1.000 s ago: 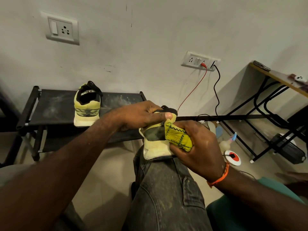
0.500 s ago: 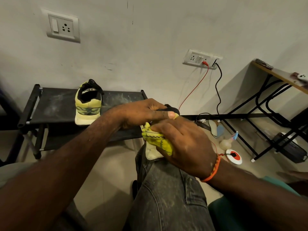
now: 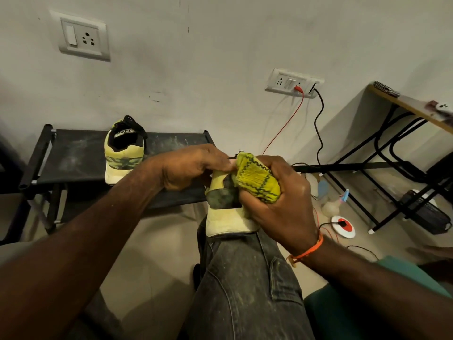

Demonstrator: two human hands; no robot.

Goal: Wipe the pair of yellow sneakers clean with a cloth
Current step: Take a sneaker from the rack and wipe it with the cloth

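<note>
Right hand (image 3: 282,204) grips bunched cloth (image 3: 258,181), pressed on heel of sneaker (image 3: 228,212) standing on the knee, directly under it, long axis pointing away. Left hand (image 3: 193,168) clamps the collar. Second sneaker (image 3: 123,150) beyond left hand, on rack (image 3: 73,155).

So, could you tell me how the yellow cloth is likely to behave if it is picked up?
The yellow cloth is bunched in the right hand, so it is probably soft and floppy. Its knitted, stitched surface suggests it grips rather than slips. It looks light for its size.
</note>
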